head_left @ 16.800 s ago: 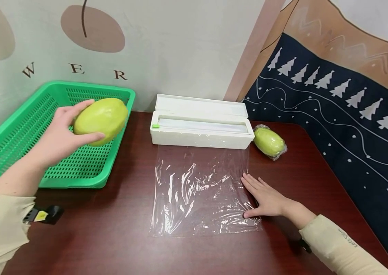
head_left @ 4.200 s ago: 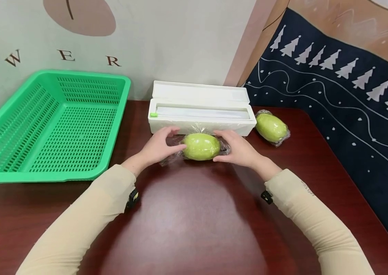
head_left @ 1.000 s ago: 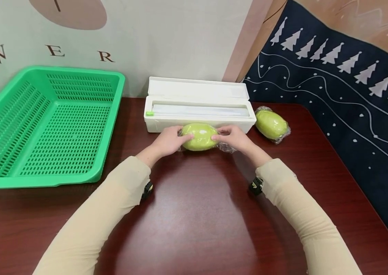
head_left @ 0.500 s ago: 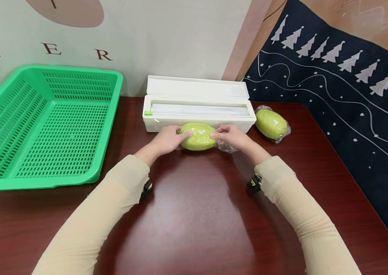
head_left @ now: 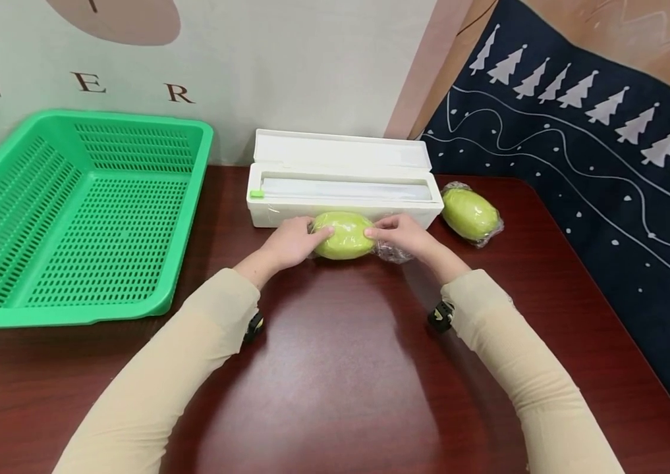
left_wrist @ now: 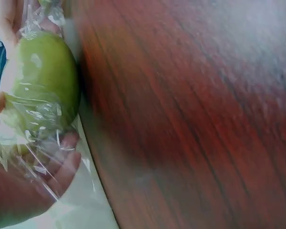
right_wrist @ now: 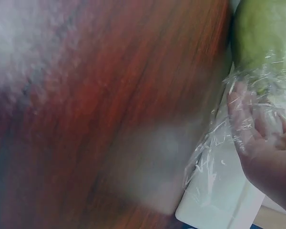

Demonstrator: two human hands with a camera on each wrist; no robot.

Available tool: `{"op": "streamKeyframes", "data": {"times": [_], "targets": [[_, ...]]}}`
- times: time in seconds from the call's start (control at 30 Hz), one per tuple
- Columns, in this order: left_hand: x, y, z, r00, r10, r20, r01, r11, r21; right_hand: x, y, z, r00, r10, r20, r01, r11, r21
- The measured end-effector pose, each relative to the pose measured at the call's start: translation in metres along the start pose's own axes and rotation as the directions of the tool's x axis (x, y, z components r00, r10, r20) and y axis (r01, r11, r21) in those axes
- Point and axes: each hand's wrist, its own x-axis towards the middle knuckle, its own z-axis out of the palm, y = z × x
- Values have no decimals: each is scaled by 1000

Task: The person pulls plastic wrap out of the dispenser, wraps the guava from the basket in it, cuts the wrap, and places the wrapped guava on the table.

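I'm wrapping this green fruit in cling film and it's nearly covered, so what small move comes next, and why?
Probably fold the loose film bunched under the right hand in against the fruit. The left hand already holds its end, while crinkled film sticks out on the right side, unsealed.

We've got the basket [head_left: 74, 217] far left on the table [head_left: 335, 368], wrap dispenser [head_left: 340, 181] at the far middle, one mango [head_left: 343, 235] right in front of it, another mango [head_left: 470, 214] just right.
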Motion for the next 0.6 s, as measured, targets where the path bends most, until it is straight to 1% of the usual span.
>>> {"op": "streamKeyframes", "data": {"times": [0.07, 0.13, 0.17, 0.23, 0.3, 0.37, 0.4, 0.43, 0.5, 0.6], "targets": [[-1, 0, 0, 1000, 3, -14, -2, 1000, 30, -1, 1, 0, 1000, -26, 6, 26, 1000, 15], [-2, -1, 1, 999, 14, -31, -13, 998, 57, -3, 1, 1, 998, -59, 9, 59, 998, -13], [-2, -1, 2, 999, 19, -41, -17, 998, 67, -5, 1, 2, 997, -78, 7, 78, 996, -41], [-2, -1, 3, 997, 36, -64, -30, 996, 85, -9, 0, 2, 993, -114, -9, 112, 985, -130], [-3, -1, 4, 995, 46, -85, -37, 994, 102, -13, -2, 2, 989, -142, -40, 129, 964, -234], [-3, -1, 5, 995, 38, -96, -28, 994, 107, -17, -4, 2, 982, -170, -81, 140, 946, -294], [-3, -1, 6, 994, 36, -100, -25, 994, 108, -20, -5, 1, 978, -183, -98, 145, 941, -306], [-4, 0, 7, 994, 32, -103, -21, 994, 108, -22, -6, 2, 972, -204, -116, 159, 936, -315], [-5, 0, 8, 993, 28, -111, -15, 994, 112, -25, -7, 2, 952, -266, -152, 203, 920, -334], [-7, -2, 10, 992, 34, -123, -19, 992, 121, -30, -8, 6, 914, -370, -164, 290, 882, -370]]}}
